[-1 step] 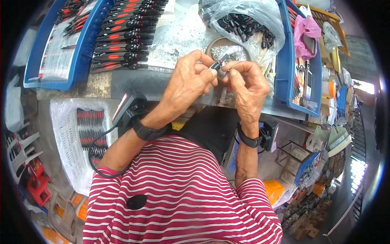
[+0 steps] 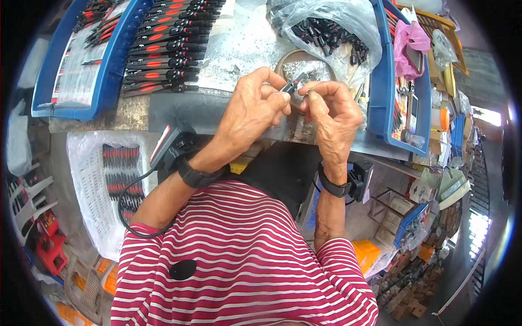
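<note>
My left hand [image 2: 255, 106] pinches a small black plastic part [image 2: 292, 86] between thumb and fingers, its narrow end pointing up and right. Close beside it, my right hand [image 2: 333, 111] has thumb and forefinger pressed together; whatever they hold is too small to make out. Both hands are above the near edge of the workbench [image 2: 179, 111]. Just beyond them lies a round dish [image 2: 283, 61] with many tiny shiny metal pieces in it. Behind the dish, an open clear plastic bag [image 2: 283, 13] holds many small black parts like the one in my left hand.
Black-and-red tools [image 2: 163, 61] lie in a stacked row at the left, beside a blue bin [image 2: 103, 89]. Another blue bin [image 2: 380, 103] stands at the right, with a pink bag [image 2: 410, 38] on it. Below left, a white plastic-lined crate [image 2: 87, 185] holds more black-and-red pieces.
My right hand has shifted very slightly to the right. My left hand and the black part stay where they were.
</note>
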A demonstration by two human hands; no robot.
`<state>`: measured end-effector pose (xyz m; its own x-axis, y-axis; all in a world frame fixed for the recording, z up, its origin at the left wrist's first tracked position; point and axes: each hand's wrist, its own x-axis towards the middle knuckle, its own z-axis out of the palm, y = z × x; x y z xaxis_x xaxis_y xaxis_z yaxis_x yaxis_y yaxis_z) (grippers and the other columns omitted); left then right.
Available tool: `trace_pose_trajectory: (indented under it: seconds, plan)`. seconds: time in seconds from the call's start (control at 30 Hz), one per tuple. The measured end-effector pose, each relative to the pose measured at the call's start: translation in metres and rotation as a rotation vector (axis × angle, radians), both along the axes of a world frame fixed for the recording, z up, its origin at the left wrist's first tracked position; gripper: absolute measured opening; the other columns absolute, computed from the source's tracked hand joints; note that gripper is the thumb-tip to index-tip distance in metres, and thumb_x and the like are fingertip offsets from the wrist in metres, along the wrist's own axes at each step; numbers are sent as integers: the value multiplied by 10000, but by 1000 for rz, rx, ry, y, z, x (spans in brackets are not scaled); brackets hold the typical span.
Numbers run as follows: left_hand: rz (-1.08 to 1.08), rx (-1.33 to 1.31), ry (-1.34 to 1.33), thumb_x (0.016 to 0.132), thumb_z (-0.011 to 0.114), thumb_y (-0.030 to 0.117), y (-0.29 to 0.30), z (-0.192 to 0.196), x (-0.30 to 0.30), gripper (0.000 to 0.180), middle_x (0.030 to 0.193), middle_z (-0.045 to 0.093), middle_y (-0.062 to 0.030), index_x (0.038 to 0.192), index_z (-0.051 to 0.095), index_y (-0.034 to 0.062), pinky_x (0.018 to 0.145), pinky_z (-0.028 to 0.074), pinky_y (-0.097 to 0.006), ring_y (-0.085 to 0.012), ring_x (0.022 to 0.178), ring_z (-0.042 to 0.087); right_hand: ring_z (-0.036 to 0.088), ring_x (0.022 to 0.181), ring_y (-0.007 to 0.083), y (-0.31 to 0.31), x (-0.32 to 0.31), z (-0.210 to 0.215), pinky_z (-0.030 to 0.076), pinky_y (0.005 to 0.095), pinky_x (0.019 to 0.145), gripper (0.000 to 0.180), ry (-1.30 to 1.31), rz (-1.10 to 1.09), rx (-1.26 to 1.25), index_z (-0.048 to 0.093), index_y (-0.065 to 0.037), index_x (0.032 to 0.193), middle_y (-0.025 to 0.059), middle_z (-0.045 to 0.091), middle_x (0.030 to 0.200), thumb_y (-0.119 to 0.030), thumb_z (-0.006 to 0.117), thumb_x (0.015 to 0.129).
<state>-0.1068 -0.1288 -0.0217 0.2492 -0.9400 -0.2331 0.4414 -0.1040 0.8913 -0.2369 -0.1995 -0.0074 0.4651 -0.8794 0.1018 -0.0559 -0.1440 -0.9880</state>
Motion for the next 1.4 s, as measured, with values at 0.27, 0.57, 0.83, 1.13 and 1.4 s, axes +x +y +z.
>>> trace_pose_trajectory:
  seconds: [0.27, 0.57, 0.83, 1.13, 1.4]
  plan:
    - [8, 46, -98, 852, 542, 65, 5, -6, 5, 128, 703, 592, -51, 956, 511, -3, 456, 346, -164, -42, 534, 467, 585, 703, 83, 1, 3, 3, 458, 197, 599, 152, 244, 43, -363, 607, -6, 942, 42, 640, 807, 16, 634, 794]
    - [79, 29, -440, 815, 535, 3, 4, -18, 1, 122, 708, 590, -41, 933, 526, -27, 527, 427, -207, -71, 598, 534, 615, 686, 172, -5, 10, -4, 479, 274, 620, 301, 347, 115, -691, 589, -13, 1009, 83, 629, 767, 84, 640, 729]
    - [141, -2, -721, 792, 544, -5, 6, -16, -2, 123, 702, 607, -118, 908, 529, -43, 575, 460, -288, -144, 623, 579, 632, 670, 228, -6, 11, -3, 486, 300, 608, 393, 459, 173, -860, 572, -32, 1054, 95, 639, 752, 98, 657, 693]
    - [155, -6, -867, 769, 548, 19, 8, -15, -6, 155, 753, 595, -233, 916, 534, -28, 614, 452, -428, -414, 718, 589, 602, 639, 265, -7, 13, -2, 461, 340, 583, 428, 475, 201, -817, 544, -7, 1062, 98, 611, 713, 87, 654, 660]
    - [140, -15, -923, 771, 547, 1, 10, -16, -8, 146, 759, 605, -227, 914, 528, -19, 614, 459, -438, -406, 720, 600, 600, 643, 269, -10, 13, -3, 459, 345, 589, 441, 460, 227, -866, 544, -7, 1072, 102, 610, 716, 89, 651, 655]
